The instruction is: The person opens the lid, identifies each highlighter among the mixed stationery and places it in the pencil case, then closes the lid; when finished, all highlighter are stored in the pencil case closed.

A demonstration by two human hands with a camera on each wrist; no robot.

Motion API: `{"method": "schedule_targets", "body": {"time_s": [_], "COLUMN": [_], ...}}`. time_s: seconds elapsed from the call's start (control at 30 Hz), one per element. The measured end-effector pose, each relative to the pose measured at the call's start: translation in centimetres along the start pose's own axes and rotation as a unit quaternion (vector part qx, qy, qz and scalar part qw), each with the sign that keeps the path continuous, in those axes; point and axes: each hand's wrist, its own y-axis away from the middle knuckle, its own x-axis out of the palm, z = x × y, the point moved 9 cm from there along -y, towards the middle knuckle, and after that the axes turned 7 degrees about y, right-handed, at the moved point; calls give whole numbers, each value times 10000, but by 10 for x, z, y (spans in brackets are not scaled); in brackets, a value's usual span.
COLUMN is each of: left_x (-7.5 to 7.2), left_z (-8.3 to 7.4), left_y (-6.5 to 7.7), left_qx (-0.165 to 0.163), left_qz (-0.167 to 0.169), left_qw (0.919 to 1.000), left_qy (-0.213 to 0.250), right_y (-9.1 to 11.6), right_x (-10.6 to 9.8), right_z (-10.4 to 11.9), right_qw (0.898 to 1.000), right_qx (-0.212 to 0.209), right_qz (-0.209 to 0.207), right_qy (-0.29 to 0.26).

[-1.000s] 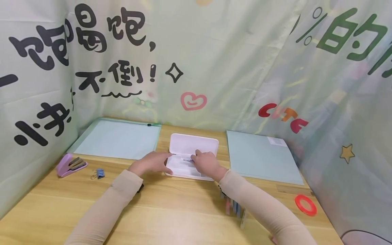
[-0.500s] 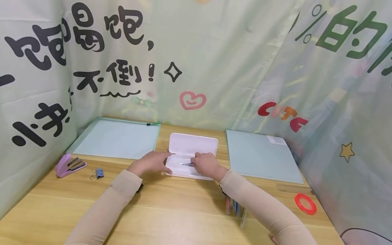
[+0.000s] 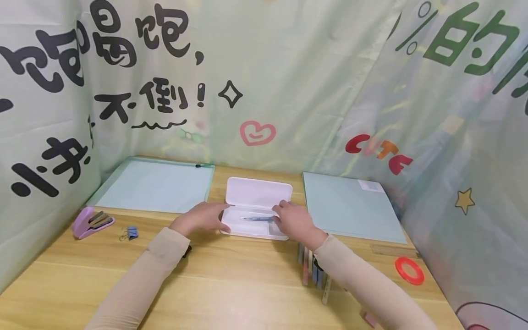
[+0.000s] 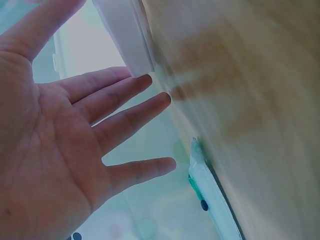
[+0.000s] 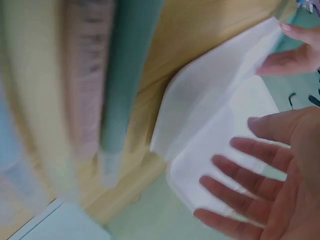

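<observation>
A white pencil case (image 3: 259, 191) lies open on the table, its lid tipped back. Inside it is a slim light-blue pen (image 3: 257, 219), with its pointed end toward the left. My left hand (image 3: 202, 217) is at the case's left end, thumb at the front and fingers behind. The left wrist view has those fingers (image 4: 130, 120) straight and spread, right at the case's corner. Over the case's right end is my right hand (image 3: 298, 222), overlapping the pen's right end in the head view. From the right wrist, its fingers (image 5: 245, 200) look extended and apart, pinching nothing.
Several pens (image 3: 311, 268) stand beside my right forearm. A purple stapler (image 3: 88, 223) and blue binder clip (image 3: 131, 233) lie left, a red ring (image 3: 409, 270) and clear ruler (image 3: 393, 250) right. Pale-blue folders flank the case, a left folder (image 3: 154, 185) and a right folder (image 3: 350, 208).
My right hand has let go of the pen and shifted right, its fingers opening. The pen came forward in the case and now shows more of its length. My left hand stays at the case.
</observation>
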Motion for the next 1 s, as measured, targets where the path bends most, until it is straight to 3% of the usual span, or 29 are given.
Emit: {"method": "schedule_targets", "body": {"time_s": [0.1,0.17,0.27,0.4,0.53,1.0], "left_x": [-1,-3,-4,-5,-4,-5], "left_z": [1,0,-1,-4,-6,-6], "left_y": [1,1,3,4,4,5], "left_qx": [-15,-3,26,79,148,135], "left_qz": [-24,-33,-32,-22,-18,-17], "left_qw": [10000,10000,10000,9999,9998,9999], "left_qy": [42,52,70,101,99,56], "right_y": [15,24,38,54,66,74], "right_x": [-10,-12,-5,10,19,39], "right_z": [-15,-23,-35,-43,-41,-32], "right_qw": [9988,9976,9936,9771,9629,9483], "right_qx": [355,593,969,1404,1537,1711], "right_qz": [-254,-170,478,1599,2197,2649], "right_qy": [224,312,328,51,-313,-360]}}
